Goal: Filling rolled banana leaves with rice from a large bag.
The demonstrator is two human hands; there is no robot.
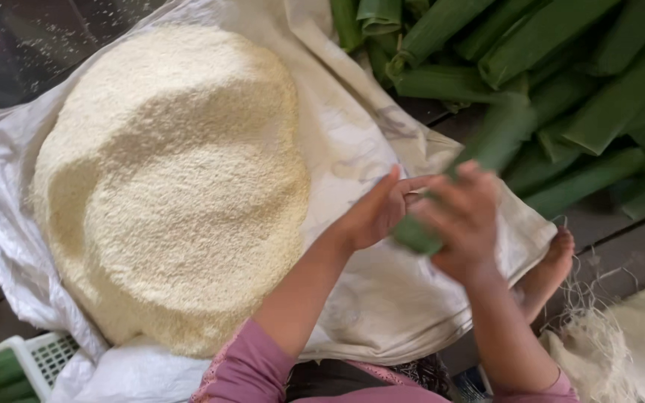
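1. The right hand [463, 218] is wrapping its fingers around a rolled green leaf tube [479, 160], closed on the lower part of it, and the tube is sticking up and away at a slant, over the edge of the white sack sheet [367, 149].
2. The left hand [373, 213] is pressing against the bottom end of that same tube, fingers mostly straight and held together, thumb side up (it's a bit motion-blurred, so I can't tell how tightly it's gripping).
3. A big mound of pale grain [173, 186] is sitting on the sheet, just to the left of both hands.
4. A pile of more rolled green leaves [561, 67] is lying at top right, beyond the held tube.
5. A bare foot [550, 272] is poking out just right of the right wrist, near some frayed pale fibres [599, 328].
6. A white plastic crate [39, 358] with green rolls in it is peeking in at bottom left.
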